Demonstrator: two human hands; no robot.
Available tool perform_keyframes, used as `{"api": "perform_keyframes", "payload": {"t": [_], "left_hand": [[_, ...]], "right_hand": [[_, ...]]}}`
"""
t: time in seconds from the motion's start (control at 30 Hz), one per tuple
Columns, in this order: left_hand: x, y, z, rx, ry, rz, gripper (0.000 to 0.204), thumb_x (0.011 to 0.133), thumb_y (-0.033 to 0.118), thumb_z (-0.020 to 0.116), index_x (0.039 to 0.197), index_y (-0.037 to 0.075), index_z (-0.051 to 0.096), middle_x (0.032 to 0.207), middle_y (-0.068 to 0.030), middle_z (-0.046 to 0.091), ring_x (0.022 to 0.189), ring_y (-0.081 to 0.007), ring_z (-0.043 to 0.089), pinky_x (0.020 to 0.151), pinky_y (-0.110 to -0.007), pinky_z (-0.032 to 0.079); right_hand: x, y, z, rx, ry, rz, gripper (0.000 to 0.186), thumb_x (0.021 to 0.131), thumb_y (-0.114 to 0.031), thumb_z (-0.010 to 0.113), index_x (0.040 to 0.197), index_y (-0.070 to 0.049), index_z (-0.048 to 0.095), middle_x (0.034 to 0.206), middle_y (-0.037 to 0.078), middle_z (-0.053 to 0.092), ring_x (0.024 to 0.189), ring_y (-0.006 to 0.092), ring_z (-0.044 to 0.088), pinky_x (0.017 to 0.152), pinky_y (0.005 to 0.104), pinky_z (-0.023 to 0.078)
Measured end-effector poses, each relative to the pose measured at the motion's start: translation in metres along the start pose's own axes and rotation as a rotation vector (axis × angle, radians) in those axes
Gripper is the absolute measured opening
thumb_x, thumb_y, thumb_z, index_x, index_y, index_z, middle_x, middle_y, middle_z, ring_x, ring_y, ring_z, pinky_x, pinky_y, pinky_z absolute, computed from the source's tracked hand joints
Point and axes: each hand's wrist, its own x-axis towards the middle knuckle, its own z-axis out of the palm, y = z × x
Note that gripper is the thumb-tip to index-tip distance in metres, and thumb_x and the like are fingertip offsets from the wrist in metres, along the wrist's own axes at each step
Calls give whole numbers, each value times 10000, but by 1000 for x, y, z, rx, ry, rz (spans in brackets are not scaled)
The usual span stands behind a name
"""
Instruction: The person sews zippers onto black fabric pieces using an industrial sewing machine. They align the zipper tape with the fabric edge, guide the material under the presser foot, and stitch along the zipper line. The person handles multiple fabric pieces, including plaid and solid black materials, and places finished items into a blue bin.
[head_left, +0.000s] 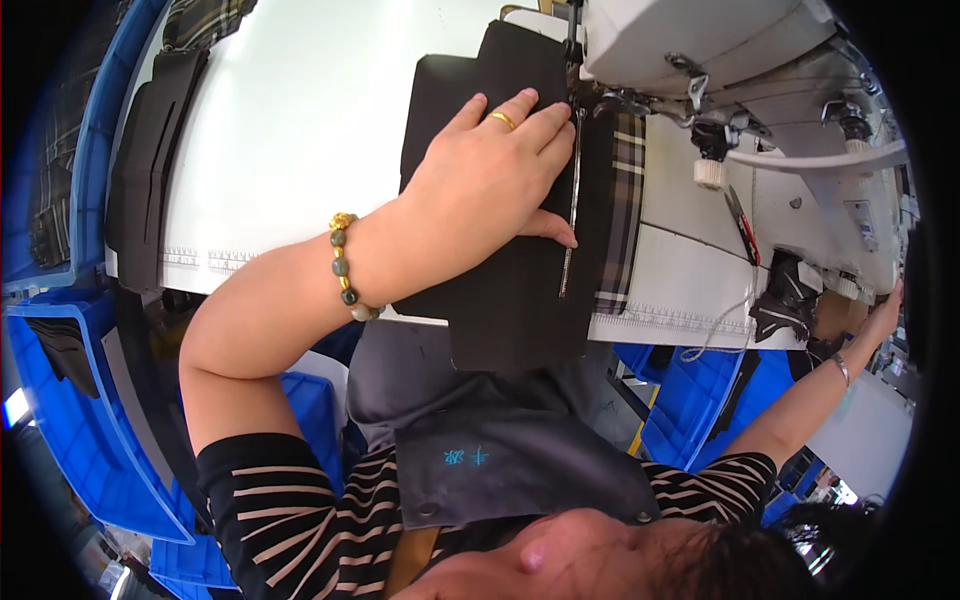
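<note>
My left hand [500, 170] lies flat with spread fingers on a black fabric panel [520, 325] on the white sewing table. Its fingertips are close to the needle and presser foot area [574, 85] of a white sewing machine [690, 40]. Along the panel, beside my thumb, runs a narrow zipper [574, 200] with a metallic sheen. A strip of plaid fabric [625, 200] shows at the panel's right. My right hand [889, 305] reaches to the right end of the machine; its fingers are mostly hidden there.
Red-handled thread snips [742, 225] and a loose cord [720, 338] lie right of the work. A crumpled black piece [788, 298] sits at the table edge. Stacked black panels [150, 180] are at the left. Blue bins [100, 440] stand left and below the table.
</note>
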Motion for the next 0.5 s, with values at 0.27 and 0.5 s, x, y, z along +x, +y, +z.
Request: {"api": "perform_keyframes", "payload": {"t": [0.27,0.5], "left_hand": [[0,-2,5,18,43,11,880,790,592,785,1441,27,605,1508,-82,597,1433,-313,535,1174,-475,456],[1,-3,4,8,61,27,862,790,581,789,1419,15,622,1466,-94,630,1410,-309,558,1150,-420,464]], "right_hand": [[-2,8,-7,62,43,94,568,1037,-401,683,1337,81,665,1327,161,681,1160,253,686,952,364,583],[-7,15,-7,152,69,47,545,1078,-343,635,1346,131,623,1346,201,662,1158,296,691,996,416,597]]}}
